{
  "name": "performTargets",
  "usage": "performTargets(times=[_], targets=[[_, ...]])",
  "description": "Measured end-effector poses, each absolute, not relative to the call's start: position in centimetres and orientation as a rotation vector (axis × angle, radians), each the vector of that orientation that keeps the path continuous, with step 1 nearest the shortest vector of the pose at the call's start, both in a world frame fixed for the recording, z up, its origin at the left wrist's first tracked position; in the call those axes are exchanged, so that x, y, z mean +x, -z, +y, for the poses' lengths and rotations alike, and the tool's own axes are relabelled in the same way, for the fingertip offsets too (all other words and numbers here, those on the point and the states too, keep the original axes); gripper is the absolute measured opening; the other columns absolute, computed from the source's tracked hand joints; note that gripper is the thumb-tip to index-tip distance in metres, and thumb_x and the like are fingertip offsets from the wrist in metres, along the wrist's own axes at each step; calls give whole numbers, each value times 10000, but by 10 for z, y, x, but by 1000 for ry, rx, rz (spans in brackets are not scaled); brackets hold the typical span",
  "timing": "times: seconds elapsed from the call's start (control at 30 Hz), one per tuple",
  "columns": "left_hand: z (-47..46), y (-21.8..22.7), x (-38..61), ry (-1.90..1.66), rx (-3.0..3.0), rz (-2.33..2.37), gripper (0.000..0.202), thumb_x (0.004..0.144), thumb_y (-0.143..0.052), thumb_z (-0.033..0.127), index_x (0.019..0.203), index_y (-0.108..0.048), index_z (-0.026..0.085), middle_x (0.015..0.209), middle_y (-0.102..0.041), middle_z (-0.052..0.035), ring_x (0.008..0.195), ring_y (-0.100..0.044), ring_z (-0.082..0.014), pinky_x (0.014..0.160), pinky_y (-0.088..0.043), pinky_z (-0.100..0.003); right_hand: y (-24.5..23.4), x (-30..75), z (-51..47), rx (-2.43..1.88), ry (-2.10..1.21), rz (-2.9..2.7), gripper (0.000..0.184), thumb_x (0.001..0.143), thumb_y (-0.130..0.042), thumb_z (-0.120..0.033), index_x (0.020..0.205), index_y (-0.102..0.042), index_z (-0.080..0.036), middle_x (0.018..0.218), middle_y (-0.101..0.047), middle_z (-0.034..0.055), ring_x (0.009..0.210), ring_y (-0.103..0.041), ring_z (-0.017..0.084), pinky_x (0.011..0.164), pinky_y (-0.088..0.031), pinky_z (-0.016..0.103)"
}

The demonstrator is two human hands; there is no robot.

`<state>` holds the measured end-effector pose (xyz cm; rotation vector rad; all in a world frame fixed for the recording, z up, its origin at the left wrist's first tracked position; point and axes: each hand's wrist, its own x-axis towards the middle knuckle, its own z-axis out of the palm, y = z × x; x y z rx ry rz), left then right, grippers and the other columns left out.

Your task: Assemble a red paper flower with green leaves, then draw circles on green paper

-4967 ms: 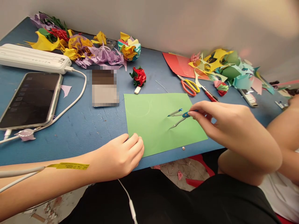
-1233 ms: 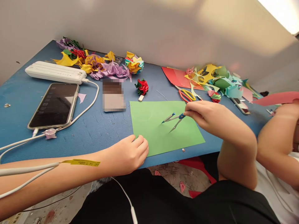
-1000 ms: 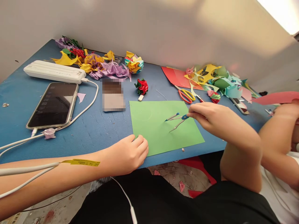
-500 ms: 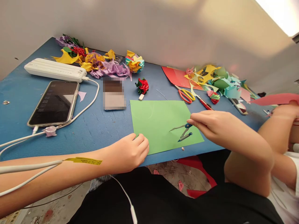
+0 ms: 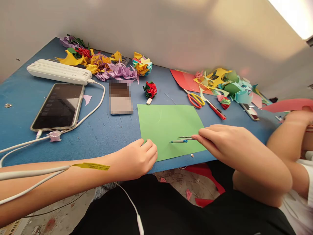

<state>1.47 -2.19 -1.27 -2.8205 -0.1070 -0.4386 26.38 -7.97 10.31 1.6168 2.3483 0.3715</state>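
A green sheet of paper [image 5: 166, 124] lies on the blue table [image 5: 102, 130] near its front edge. My left hand [image 5: 137, 158] rests curled on the sheet's near left corner and presses it down. My right hand [image 5: 220, 140] pinches the top of a drawing compass [image 5: 182, 139] with a blue hinge. The compass lies low over the sheet's near right part, its legs pointing left. A faint arc shows on the sheet's upper left.
A phone [image 5: 58, 106] charges from a white power bank [image 5: 58, 71] at the left. Folded paper flowers [image 5: 102, 63] line the back wall. Scissors [image 5: 195, 99] and coloured paper scraps [image 5: 227, 81] lie at the right. Another person's arm [image 5: 290, 137] reaches in at the right edge.
My right hand has swung the compass round on the sheet, from legs pointing up-left to lying low and pointing left nearer the front edge. My left hand has stayed on the corner.
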Motion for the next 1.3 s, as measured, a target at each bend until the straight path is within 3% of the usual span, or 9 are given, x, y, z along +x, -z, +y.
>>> performTargets(times=[0.33, 0.6, 0.77, 0.93, 1.1, 1.2, 1.3], targets=[[-22, 13, 14, 462, -2826, -108, 236, 864, -483, 183, 1028, -581, 44, 968, -613, -177, 856, -574, -244, 591, -417, -310, -111, 298, -66, 1543, -219, 2323, 372, 925, -381, -436, 661, -493, -200, 611, -563, 7, 525, -487, 142, 553, -321, 312], [-21, 14, 15, 413, -2814, -103, 249, 859, -460, 172, 1036, -587, 52, 981, -607, -174, 866, -565, -248, 592, -426, -305, -112, 308, -31, 1512, -242, 2235, 303, 910, -461, -330, 652, -542, -193, 609, -583, -11, 537, -519, 140, 563, -341, 301], [-22, 15, 14, 399, -2820, -103, 252, 864, -450, 170, 1042, -583, 53, 1001, -599, -177, 875, -563, -247, 591, -425, -305, -111, 298, -26, 1445, -385, 2337, 160, 859, -449, -119, 820, -597, -164, 767, -637, 60, 695, -600, 197, 608, -405, 314], [-22, 15, 14, 404, -2821, -105, 250, 863, -454, 169, 1039, -587, 52, 999, -601, -177, 882, -566, -254, 597, -429, -308, -112, 285, -37, 1286, -503, 2473, 312, 808, -347, 27, 889, -612, -117, 777, -631, 99, 741, -598, 214, 625, -450, 325], [-22, 13, 14, 404, -2816, -97, 256, 860, -456, 168, 1046, -585, 49, 982, -607, -176, 859, -572, -247, 584, -427, -305, -104, 280, -49, 1128, -701, 2719, 287, 874, -346, -25, 939, -613, -107, 858, -664, 125, 813, -622, 230, 639, -489, 333], [-22, 13, 14, 387, -2814, -99, 252, 857, -453, 161, 1040, -587, 53, 984, -608, -172, 849, -572, -244, 578, -425, -302, -100, 280, -56, 1166, -539, 2854, 219, 876, -462, -95, 1059, -581, -117, 923, -671, 103, 861, -629, 220, 702, -512, 331], [-22, 13, 14, 387, -2809, -107, 256, 856, -449, 160, 1045, -586, 54, 997, -606, -176, 869, -570, -250, 589, -430, -305, -94, 283, -66, 1252, -283, 3014, 272, 843, -567, -131, 1113, -570, -159, 943, -679, 54, 838, -643, 180, 769, -522, 302]])
